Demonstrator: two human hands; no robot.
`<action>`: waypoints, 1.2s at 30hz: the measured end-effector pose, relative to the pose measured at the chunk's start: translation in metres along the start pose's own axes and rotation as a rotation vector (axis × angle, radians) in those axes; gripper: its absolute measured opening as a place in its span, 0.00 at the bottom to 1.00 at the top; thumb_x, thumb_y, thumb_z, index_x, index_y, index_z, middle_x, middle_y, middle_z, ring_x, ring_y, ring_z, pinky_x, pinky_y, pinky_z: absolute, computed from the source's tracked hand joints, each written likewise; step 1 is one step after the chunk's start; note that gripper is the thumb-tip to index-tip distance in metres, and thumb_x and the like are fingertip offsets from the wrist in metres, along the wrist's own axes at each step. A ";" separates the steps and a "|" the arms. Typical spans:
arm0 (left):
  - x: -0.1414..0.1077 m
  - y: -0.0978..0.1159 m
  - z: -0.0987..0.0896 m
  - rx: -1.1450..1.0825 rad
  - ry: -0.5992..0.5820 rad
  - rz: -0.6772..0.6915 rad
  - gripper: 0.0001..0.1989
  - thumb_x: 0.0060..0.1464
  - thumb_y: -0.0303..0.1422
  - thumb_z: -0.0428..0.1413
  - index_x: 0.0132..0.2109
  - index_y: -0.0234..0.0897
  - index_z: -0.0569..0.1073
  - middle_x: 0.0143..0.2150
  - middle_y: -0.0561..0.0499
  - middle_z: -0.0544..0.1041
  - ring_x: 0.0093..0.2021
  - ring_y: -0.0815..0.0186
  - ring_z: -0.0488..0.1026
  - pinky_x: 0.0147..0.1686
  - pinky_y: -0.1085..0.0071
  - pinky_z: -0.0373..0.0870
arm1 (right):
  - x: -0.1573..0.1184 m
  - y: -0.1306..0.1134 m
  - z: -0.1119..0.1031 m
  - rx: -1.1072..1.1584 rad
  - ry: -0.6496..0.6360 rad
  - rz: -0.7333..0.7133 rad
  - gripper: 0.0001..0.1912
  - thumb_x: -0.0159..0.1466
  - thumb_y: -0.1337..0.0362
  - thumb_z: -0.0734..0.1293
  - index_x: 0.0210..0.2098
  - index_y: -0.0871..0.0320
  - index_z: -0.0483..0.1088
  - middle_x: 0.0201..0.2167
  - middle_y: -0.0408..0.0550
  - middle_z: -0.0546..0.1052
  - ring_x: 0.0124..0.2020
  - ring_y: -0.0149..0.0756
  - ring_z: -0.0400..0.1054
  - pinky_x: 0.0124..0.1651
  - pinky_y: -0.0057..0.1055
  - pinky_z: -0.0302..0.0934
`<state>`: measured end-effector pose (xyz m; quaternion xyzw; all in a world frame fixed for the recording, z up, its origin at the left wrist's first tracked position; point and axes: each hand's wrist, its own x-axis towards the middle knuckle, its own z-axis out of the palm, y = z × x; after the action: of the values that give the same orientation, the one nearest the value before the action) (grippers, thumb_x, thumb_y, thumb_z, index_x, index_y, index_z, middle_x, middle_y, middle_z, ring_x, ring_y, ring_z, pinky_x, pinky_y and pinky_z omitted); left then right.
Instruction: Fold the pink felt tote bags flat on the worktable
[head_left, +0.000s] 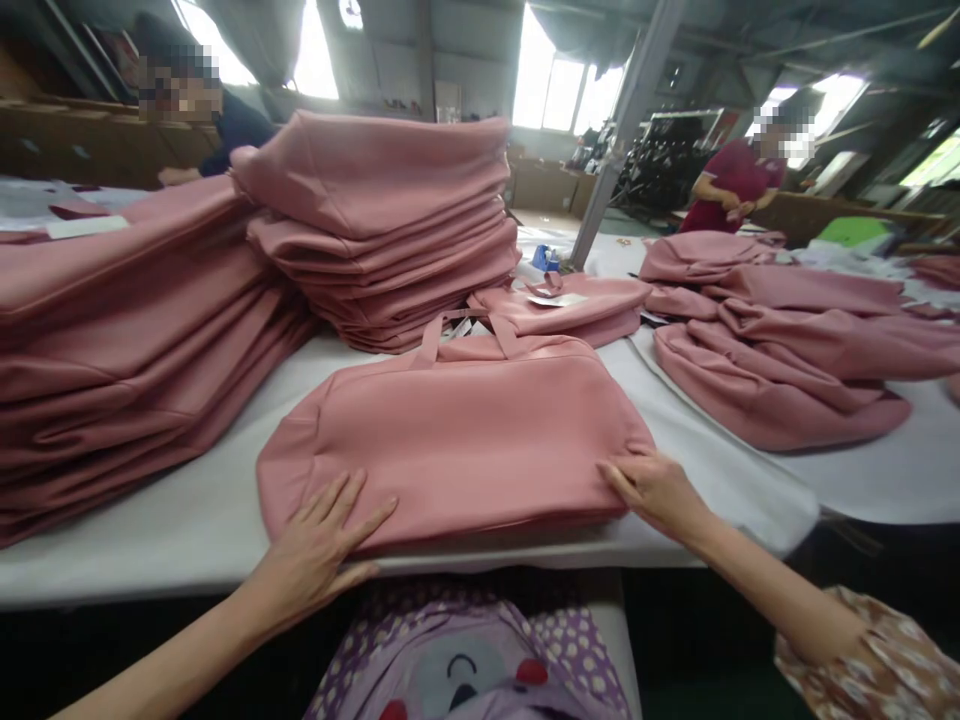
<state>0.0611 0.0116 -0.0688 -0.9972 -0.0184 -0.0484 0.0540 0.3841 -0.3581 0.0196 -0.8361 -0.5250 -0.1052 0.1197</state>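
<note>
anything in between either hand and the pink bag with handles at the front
Nothing visible: the left hand lies spread on the pink bag near its lower left, and the right hand holds its right end.

I see an open lane of counter (724, 475) between the front bag (465, 440) and the slumped pile (795, 370) at right, another beside the left stack (150, 350); the tall stack (390, 220) and flatter bag (577, 315) block the way behind.

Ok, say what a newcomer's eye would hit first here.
Probably the large pink leather-like handbag on the white table in front, the left hand spread on it and the right hand pinching its right end. Then the tall pink leather-like stack behind it, left of centre.
</note>
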 end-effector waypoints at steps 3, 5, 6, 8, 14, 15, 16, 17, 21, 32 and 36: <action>0.001 0.000 0.001 -0.006 -0.005 -0.011 0.34 0.55 0.53 0.53 0.65 0.55 0.56 0.68 0.36 0.56 0.65 0.38 0.56 0.57 0.43 0.61 | 0.030 0.004 -0.008 -0.070 0.231 0.226 0.23 0.67 0.50 0.59 0.52 0.58 0.70 0.48 0.59 0.76 0.50 0.52 0.70 0.55 0.47 0.60; 0.002 0.000 0.002 0.003 -0.005 -0.008 0.34 0.54 0.54 0.53 0.65 0.54 0.57 0.68 0.35 0.55 0.65 0.37 0.56 0.57 0.43 0.61 | 0.036 0.009 0.007 -0.067 0.263 0.375 0.40 0.62 0.43 0.63 0.64 0.62 0.54 0.62 0.67 0.62 0.61 0.63 0.56 0.59 0.58 0.52; 0.002 -0.001 0.004 0.010 0.001 -0.005 0.34 0.54 0.54 0.53 0.65 0.54 0.57 0.68 0.34 0.55 0.65 0.37 0.56 0.56 0.43 0.61 | 0.036 0.012 0.018 -0.021 0.240 0.465 0.47 0.59 0.40 0.65 0.66 0.63 0.49 0.64 0.69 0.57 0.63 0.67 0.52 0.59 0.61 0.50; 0.002 -0.002 0.007 0.026 0.018 0.007 0.34 0.54 0.54 0.52 0.65 0.54 0.57 0.68 0.33 0.56 0.64 0.36 0.57 0.56 0.43 0.62 | 0.030 0.016 0.043 0.111 0.175 0.622 0.54 0.55 0.37 0.66 0.67 0.63 0.45 0.64 0.72 0.53 0.62 0.69 0.52 0.57 0.63 0.53; 0.003 -0.008 0.011 0.053 0.049 0.042 0.31 0.56 0.51 0.53 0.64 0.51 0.60 0.65 0.32 0.62 0.63 0.37 0.60 0.55 0.43 0.62 | 0.016 0.034 0.051 0.312 0.225 0.718 0.48 0.54 0.37 0.65 0.64 0.61 0.54 0.61 0.65 0.61 0.58 0.56 0.60 0.56 0.48 0.59; 0.004 -0.007 0.011 0.049 0.043 0.036 0.30 0.57 0.49 0.52 0.64 0.51 0.60 0.65 0.34 0.63 0.63 0.39 0.61 0.56 0.44 0.62 | 0.009 0.037 0.042 0.340 0.262 0.751 0.44 0.58 0.37 0.61 0.62 0.62 0.57 0.59 0.64 0.64 0.56 0.52 0.63 0.55 0.44 0.60; 0.004 -0.007 0.009 0.046 0.037 0.031 0.28 0.58 0.47 0.51 0.64 0.52 0.60 0.64 0.37 0.64 0.63 0.40 0.61 0.56 0.45 0.63 | 0.000 0.037 0.032 0.359 0.303 0.800 0.40 0.61 0.38 0.56 0.59 0.63 0.60 0.56 0.64 0.68 0.53 0.50 0.66 0.52 0.42 0.62; 0.005 -0.006 0.007 0.050 0.037 0.022 0.27 0.58 0.46 0.51 0.64 0.52 0.60 0.64 0.39 0.65 0.63 0.42 0.61 0.56 0.45 0.63 | -0.013 0.035 0.024 0.373 0.338 0.858 0.37 0.64 0.39 0.52 0.54 0.64 0.65 0.51 0.63 0.72 0.49 0.49 0.68 0.49 0.41 0.63; 0.007 -0.001 -0.001 0.119 0.051 0.012 0.26 0.58 0.44 0.50 0.63 0.47 0.65 0.61 0.37 0.69 0.61 0.40 0.63 0.57 0.45 0.62 | -0.074 0.000 0.022 0.532 0.249 1.000 0.29 0.60 0.40 0.59 0.26 0.60 0.72 0.21 0.52 0.74 0.26 0.43 0.69 0.31 0.36 0.62; 0.004 -0.004 0.008 0.036 0.092 0.012 0.32 0.56 0.46 0.51 0.66 0.51 0.56 0.64 0.38 0.64 0.64 0.40 0.59 0.60 0.44 0.58 | -0.084 -0.048 0.076 1.081 0.279 1.160 0.25 0.48 0.43 0.72 0.26 0.59 0.69 0.16 0.42 0.71 0.15 0.28 0.61 0.16 0.24 0.54; 0.003 -0.003 0.014 -0.045 0.143 -0.024 0.35 0.57 0.44 0.50 0.67 0.62 0.43 0.67 0.50 0.61 0.64 0.42 0.59 0.60 0.43 0.57 | -0.101 -0.045 0.065 1.137 0.310 1.136 0.26 0.44 0.42 0.74 0.25 0.59 0.71 0.19 0.44 0.73 0.19 0.30 0.64 0.21 0.26 0.60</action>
<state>0.0650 0.0158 -0.0820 -0.9919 -0.0252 -0.1207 0.0322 0.3033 -0.4055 -0.0688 -0.7620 0.0281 0.1395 0.6318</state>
